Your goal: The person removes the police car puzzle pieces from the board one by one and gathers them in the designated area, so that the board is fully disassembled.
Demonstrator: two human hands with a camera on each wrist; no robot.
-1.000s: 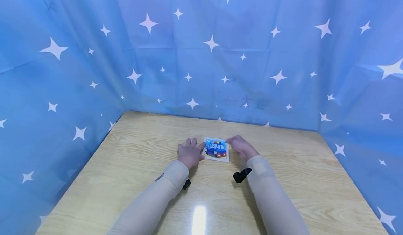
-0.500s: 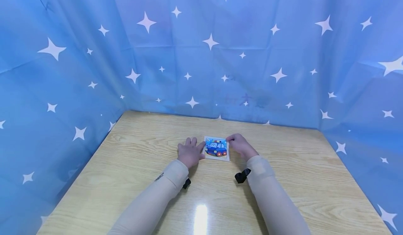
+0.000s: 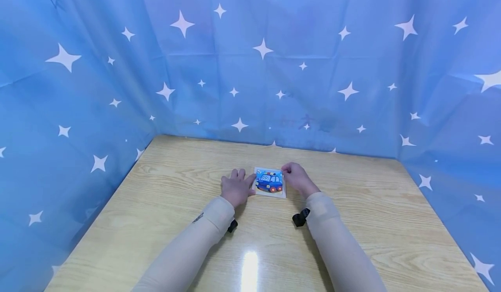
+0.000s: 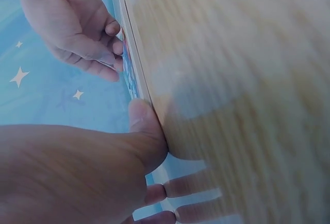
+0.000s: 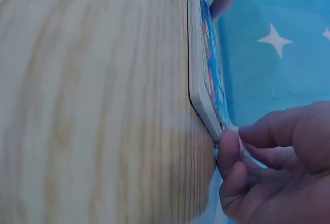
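Note:
A small flat picture puzzle (image 3: pixel 269 182) with a blue cartoon police car and a pale border lies on the table. My left hand (image 3: pixel 235 190) rests at its left side, fingers spread on the wood; in the left wrist view the thumb (image 4: pixel 142 123) presses the puzzle's edge. At the far right corner is my right hand (image 3: pixel 298 180), its fingers curled. The right wrist view has its thumb and fingertips (image 5: pixel 229 149) pinching at the corner of the puzzle (image 5: pixel 203 98). Whether a small loose piece sits between those fingertips is hidden.
The wooden table (image 3: pixel 176 248) has a bright light reflection near the front. A blue curtain (image 3: pixel 250 66) with white stars hangs behind it and along both sides. Each wrist carries a small black camera, such as the right camera (image 3: pixel 300 218).
The right hand's thumb has drawn in toward its fingertips at the puzzle's corner, and the hand has shifted slightly. The left hand and puzzle keep their places; the head view has tilted a little.

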